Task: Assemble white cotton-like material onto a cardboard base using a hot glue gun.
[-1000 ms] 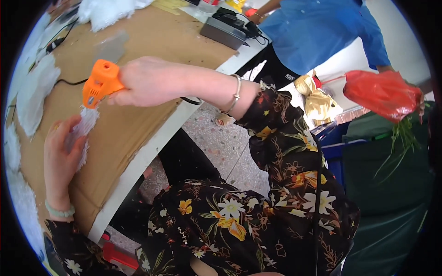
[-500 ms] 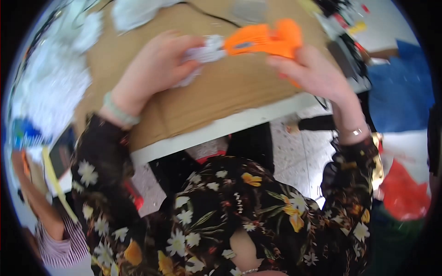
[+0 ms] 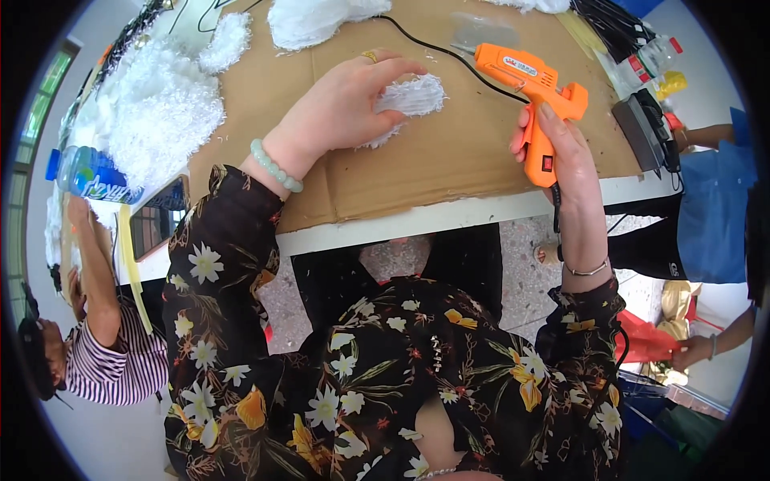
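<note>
My right hand (image 3: 561,144) is wrapped round the handle of an orange hot glue gun (image 3: 533,76), its nozzle pointing up and left over the cardboard. A black cord leaves the bottom of the handle. My left hand (image 3: 345,100) curves round a white fringed piece (image 3: 417,96), a fluffy, tinsel-like bundle, with the thumb on its near side and the fingers along its far side. The palm hides part of this piece. A clear gap separates the gun from the piece.
Brown cardboard (image 3: 449,168) covers the white-edged table. White fluffy material (image 3: 168,112) is heaped at left, beside a blue-labelled bottle (image 3: 96,176) and a dark tablet-like device (image 3: 160,215). More white bundles (image 3: 313,20) lie behind. At right stands a dark grey device (image 3: 639,132). Co-workers are on both sides.
The glue gun has moved right, away from the white piece, and turned so its nozzle points up and left. My left hand still has the piece. The view has shifted slightly.
</note>
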Demonstrator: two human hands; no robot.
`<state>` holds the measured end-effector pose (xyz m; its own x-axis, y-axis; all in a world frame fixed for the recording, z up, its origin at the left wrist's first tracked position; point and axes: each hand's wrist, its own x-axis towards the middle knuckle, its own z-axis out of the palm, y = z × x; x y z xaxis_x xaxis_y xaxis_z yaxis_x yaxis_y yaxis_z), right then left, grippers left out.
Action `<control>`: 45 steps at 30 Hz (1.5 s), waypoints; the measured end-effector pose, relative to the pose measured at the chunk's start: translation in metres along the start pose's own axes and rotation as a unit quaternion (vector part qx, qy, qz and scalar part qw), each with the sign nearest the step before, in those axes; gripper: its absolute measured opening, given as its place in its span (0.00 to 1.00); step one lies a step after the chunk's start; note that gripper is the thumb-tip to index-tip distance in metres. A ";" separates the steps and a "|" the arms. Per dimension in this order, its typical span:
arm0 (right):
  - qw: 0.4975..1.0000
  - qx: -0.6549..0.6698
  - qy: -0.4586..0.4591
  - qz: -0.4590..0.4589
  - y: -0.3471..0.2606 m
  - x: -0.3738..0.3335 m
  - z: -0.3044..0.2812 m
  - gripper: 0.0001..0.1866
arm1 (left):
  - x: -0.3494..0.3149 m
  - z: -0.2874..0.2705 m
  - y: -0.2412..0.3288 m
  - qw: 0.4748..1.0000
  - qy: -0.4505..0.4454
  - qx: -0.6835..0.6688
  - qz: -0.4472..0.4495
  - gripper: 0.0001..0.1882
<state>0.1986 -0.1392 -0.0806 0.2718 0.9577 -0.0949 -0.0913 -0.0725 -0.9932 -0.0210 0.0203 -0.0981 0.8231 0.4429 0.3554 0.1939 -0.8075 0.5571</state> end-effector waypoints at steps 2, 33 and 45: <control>1.000 0.027 0.014 -0.001 0.004 0.000 0.000 0.17 | 0.006 -0.003 0.003 0.999 -0.024 0.011 -0.027 0.25; 0.991 0.131 0.009 -0.022 0.012 -0.011 -0.012 0.15 | 0.021 0.002 0.014 0.988 0.004 0.114 0.107 0.27; 0.985 0.171 0.008 -0.034 0.016 -0.014 -0.016 0.16 | 0.013 0.000 0.015 0.971 -0.038 0.216 0.099 0.24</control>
<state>0.2084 -0.1579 -0.0958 0.3028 0.9525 -0.0318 -0.3885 0.0929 -0.9167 -0.0076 0.0139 -0.0847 0.9008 0.2457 0.3580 0.2200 -0.9691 0.1116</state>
